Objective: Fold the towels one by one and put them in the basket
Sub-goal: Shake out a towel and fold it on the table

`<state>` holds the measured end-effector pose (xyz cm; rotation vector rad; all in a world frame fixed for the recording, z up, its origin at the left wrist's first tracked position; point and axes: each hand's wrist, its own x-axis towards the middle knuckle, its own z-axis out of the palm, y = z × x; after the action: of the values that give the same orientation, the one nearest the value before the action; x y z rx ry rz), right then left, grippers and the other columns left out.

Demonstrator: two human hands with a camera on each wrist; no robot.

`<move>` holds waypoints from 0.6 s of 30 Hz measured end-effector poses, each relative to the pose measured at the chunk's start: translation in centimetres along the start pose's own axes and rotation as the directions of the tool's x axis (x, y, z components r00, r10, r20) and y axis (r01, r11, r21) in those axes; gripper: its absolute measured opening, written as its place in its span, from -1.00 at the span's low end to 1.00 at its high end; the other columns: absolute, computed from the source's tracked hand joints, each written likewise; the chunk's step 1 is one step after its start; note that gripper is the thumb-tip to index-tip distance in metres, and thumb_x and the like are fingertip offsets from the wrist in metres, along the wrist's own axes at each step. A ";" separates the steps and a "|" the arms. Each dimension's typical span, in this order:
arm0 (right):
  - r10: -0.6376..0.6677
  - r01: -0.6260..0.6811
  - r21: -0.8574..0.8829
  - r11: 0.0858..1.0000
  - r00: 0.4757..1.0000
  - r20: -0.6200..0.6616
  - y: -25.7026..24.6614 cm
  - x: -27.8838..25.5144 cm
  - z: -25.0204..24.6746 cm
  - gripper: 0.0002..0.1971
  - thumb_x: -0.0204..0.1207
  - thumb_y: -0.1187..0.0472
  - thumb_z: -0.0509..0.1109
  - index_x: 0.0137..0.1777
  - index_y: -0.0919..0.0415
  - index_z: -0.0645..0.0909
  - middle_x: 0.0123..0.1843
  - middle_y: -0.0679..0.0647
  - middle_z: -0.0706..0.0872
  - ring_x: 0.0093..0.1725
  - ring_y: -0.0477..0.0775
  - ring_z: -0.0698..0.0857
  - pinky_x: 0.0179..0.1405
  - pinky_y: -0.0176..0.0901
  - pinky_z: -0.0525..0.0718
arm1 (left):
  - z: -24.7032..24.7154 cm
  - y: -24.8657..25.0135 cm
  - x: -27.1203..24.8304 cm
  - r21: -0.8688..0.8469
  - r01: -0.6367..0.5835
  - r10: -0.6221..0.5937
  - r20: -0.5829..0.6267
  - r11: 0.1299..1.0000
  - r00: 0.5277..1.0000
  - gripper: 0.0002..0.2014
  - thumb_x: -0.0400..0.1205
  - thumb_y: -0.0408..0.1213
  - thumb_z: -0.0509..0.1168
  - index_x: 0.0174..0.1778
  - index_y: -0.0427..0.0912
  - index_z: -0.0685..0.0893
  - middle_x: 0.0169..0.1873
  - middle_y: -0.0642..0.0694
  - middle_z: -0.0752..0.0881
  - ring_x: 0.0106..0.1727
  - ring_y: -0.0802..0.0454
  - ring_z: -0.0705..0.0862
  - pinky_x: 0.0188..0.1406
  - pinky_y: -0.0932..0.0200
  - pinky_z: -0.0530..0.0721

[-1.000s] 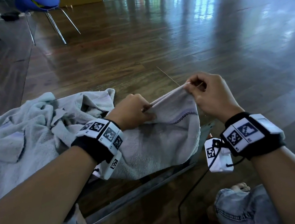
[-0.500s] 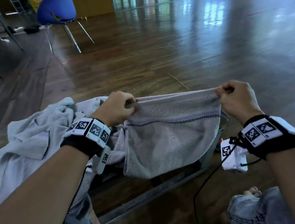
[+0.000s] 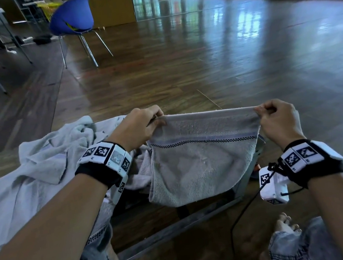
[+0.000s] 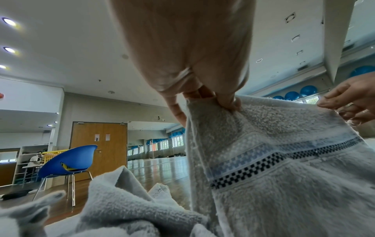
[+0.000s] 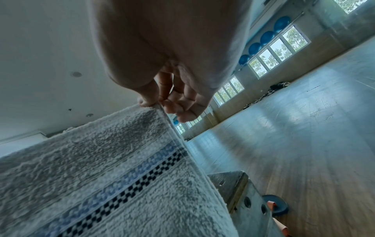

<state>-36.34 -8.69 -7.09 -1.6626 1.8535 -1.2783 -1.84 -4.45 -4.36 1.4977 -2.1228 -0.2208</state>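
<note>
A small grey towel (image 3: 200,165) with a blue band and a black checked stripe hangs stretched between my two hands above a low metal frame. My left hand (image 3: 154,121) pinches its top left corner (image 4: 219,104). My right hand (image 3: 260,111) pinches the top right corner (image 5: 154,104). The towel (image 4: 284,184) hangs doubled, its lower fold sagging. A crumpled heap of pale grey towels (image 3: 42,173) lies at the left, beside my left forearm. No basket shows in any view.
A low metal frame (image 3: 178,230) stands on the wooden floor under the towel, its corner (image 5: 233,181) by my right hand. A blue chair (image 3: 72,18) and table legs stand far left. My knees in jeans (image 3: 299,246) are at the bottom.
My hands have moved apart and lifted, pulling the towel's top edge from a bunched state into a taut, level line. The view has tilted up.
</note>
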 end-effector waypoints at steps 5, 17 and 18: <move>-0.002 0.002 -0.001 1.000 1.000 0.008 -0.1 0.5 0.3 -0.89 0.63 0.13 0.46 -0.15 0.02 0.67 -0.23 -0.20 0.66 0.11 0.16 0.69 0.11 -0.12 0.57 | 0.0 -0.8 0.6 0.030 -0.010 0.010 0.010 1.000 1.000 -0.91 0.71 -0.34 0.29 0.00 -0.05 0.61 -0.44 0.27 0.65 -0.33 0.37 0.63 -0.35 0.38 0.47; 0.076 -0.075 -0.028 0.997 0.997 0.033 0.4 1.8 0.4 -0.91 0.63 0.10 0.46 -0.12 0.04 0.70 -0.05 0.07 0.76 0.11 0.16 0.69 0.01 -0.19 0.51 | -0.7 -2.5 0.5 0.175 0.066 -0.054 -0.072 0.982 0.996 -0.86 0.62 -0.17 0.46 -0.11 -0.17 0.82 -0.30 -0.03 0.79 -0.20 -0.06 0.74 -0.17 0.13 0.58; 0.079 -0.077 -0.043 0.996 0.996 0.030 0.6 1.8 0.3 -0.90 0.62 0.08 0.46 -0.13 0.01 0.69 0.03 0.12 0.75 0.15 0.19 0.68 0.03 -0.16 0.51 | -0.8 -2.5 0.5 0.170 0.089 -0.076 -0.082 0.981 0.994 -0.82 0.61 -0.11 0.46 -0.13 -0.16 0.83 -0.30 -0.03 0.80 -0.20 -0.05 0.74 -0.17 0.09 0.63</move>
<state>-36.92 -10.54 -7.16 -1.6052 1.9197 -1.1827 0.51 -5.64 -4.54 1.6683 -2.0671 -0.0085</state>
